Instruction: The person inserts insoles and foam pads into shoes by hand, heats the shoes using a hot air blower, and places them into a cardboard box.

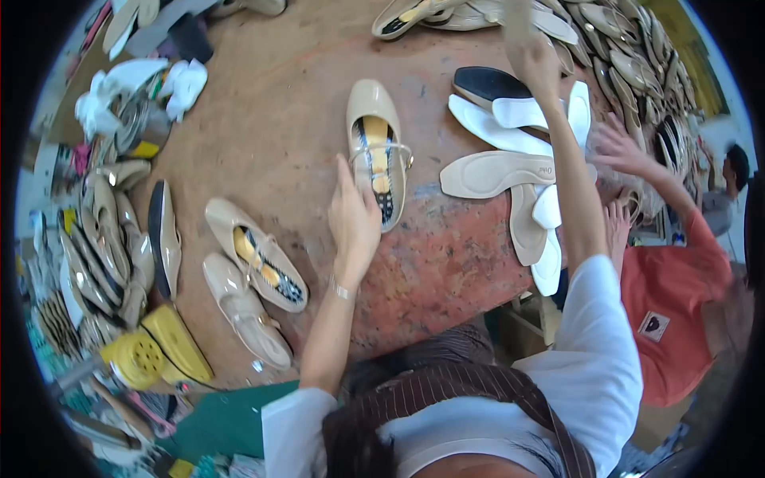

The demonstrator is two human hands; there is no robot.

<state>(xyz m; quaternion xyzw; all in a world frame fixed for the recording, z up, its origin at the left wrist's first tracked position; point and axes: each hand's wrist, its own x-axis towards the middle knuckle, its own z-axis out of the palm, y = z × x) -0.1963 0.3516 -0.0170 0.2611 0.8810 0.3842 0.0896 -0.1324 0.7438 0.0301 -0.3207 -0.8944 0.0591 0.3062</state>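
A glossy beige Mary Jane shoe [358, 102] lies in the middle of the table, toe pointing away from me, its patterned inside showing. My left hand [355, 227] is against the shoe's left side near the heel, fingers stretched out. My right hand [535, 65] reaches far forward to the back right, closed around a blurred beige flat piece [518, 17] that looks like an insole. Below my right forearm are a beige insole [486, 174], white insoles [482, 127] and a dark-soled piece [484, 82]. Two more beige Mary Janes [259, 259] lie left of my left hand.
Beige shoes are heaped at the far right [629, 68] and at the left edge [107, 239]. A yellow lamp-like device [137, 360] stands at the front left, with crumpled white material [127, 88] farther back. A co-worker in a red shirt [669, 295] reaches over the right side.
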